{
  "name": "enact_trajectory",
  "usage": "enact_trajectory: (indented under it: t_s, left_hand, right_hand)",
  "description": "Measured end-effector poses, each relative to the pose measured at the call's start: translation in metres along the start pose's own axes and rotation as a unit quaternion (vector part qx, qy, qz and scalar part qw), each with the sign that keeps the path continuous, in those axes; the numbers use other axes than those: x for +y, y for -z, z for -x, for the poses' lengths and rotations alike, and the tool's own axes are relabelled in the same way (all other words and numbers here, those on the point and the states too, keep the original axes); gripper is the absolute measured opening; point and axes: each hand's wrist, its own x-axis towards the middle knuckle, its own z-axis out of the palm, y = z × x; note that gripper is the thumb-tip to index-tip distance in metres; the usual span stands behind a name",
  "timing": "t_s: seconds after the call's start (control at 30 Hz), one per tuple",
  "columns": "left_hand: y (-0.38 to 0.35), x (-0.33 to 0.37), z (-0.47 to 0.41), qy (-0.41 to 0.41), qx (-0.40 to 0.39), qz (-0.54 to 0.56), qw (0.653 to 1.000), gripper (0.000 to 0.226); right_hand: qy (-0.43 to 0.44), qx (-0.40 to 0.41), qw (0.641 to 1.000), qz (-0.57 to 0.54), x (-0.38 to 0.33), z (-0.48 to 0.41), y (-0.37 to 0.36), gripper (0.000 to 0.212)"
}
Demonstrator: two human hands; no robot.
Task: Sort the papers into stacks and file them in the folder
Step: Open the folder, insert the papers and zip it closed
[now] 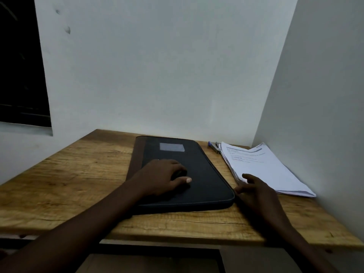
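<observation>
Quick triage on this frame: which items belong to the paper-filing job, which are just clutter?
Job items:
- black zippered folder, closed, left hand resting on top
- stack of printed papers, right hand at its near-left edge

Lying about:
- blue-tipped metal tool, maybe a stapler, behind the papers
- wooden desk only supports everything

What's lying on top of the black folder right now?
Only the left hand rests flat on the closed black folder, below its grey label. No papers lie on it; the paper stack sits beside it. The folder's inside is hidden.
</observation>
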Motion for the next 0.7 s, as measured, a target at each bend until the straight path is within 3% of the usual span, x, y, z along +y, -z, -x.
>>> enact_trajectory:
  t_s: [0.27, 0.5, 0.7]
  left_hand:
    - [0.000, 0.007, -0.003, 0.016, -0.030, -0.047, 0.998, 0.051]
    - [-0.001, 0.024, -0.009, 0.035, -0.095, -0.098, 0.990, 0.042]
    - [-0.008, 0.040, -0.008, 0.035, -0.048, -0.047, 0.997, 0.040]
  right_hand:
    - [-0.073, 0.071, 0.995, 0.001, -0.021, 0.037, -0.011, 0.018]
    - [-0.073, 0.136, 0.988, 0.022, -0.056, 0.060, -0.034, 0.017]
    - [-0.057, 0.185, 0.981, -0.015, -0.088, 0.066, -0.062, 0.014]
